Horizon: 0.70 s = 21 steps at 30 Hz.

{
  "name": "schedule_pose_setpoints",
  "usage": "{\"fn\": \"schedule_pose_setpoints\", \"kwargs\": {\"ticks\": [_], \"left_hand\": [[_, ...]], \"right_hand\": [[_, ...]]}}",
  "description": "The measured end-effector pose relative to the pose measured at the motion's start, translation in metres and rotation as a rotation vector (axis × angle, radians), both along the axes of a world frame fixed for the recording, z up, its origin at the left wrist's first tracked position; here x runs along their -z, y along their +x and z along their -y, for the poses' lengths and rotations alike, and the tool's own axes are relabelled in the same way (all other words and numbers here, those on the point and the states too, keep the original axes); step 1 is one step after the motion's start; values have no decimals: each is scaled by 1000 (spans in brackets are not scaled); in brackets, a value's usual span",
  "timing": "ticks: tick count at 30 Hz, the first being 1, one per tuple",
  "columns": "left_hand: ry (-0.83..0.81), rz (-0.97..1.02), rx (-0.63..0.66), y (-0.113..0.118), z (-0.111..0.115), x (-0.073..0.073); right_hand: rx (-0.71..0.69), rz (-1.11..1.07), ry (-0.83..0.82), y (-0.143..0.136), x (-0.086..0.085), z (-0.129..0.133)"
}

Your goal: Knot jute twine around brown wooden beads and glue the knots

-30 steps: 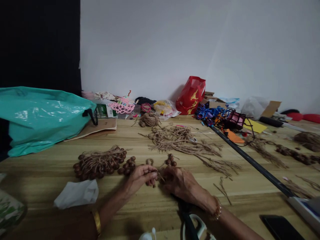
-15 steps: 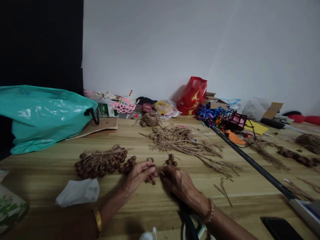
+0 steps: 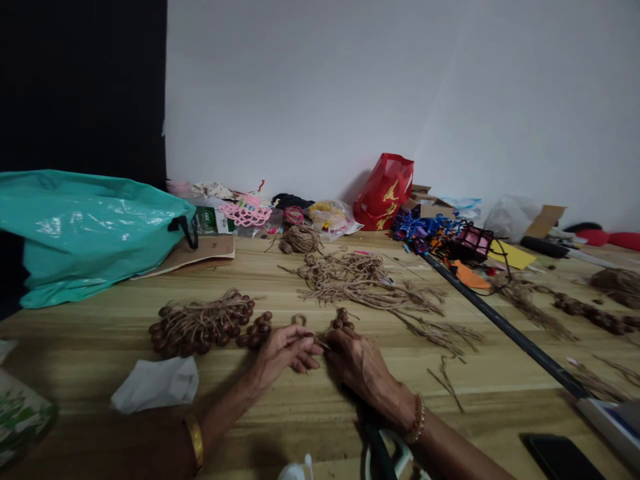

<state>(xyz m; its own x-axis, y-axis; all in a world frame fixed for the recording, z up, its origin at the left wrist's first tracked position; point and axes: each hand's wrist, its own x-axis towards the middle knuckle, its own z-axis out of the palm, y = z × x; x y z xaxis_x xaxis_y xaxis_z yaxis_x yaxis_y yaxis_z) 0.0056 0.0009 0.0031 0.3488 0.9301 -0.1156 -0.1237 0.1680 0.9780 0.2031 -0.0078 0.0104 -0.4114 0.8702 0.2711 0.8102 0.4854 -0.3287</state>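
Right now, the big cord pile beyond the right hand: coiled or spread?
Spread: the cord pile lies in loose, tangled loops, its ends straggling rightward across the table.

Craft workspace by look: wooden table (image 3: 260,417) spread with loose twine (image 3: 350,270), twine ball (image 3: 300,239), bundled brown beads (image 3: 187,347).

On the table (image 3: 260,277), bundled beads (image 3: 203,327) lie left of piled cords (image 3: 345,270)

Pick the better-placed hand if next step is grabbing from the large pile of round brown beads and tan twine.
Probably the left hand: the pile lies to its left, and the right hand is farther away.
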Motion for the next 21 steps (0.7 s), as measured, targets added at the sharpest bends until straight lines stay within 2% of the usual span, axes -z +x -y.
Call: {"fn": "schedule_pose_setpoints", "kwargs": {"ticks": [7, 15, 18, 21], "left_hand": [[119, -37, -36, 1, -2, 1], [128, -71, -64, 1, -4, 2], [114, -64, -73, 1, -4, 2], [126, -63, -71, 1, -5, 1]], "right_hand": [[-14, -19, -55, 1, 2, 0], [-28, -32, -52, 0, -9, 5], [-36, -112, -25, -1, -14, 6], [-60, -291, -60, 1, -28, 11]]}}
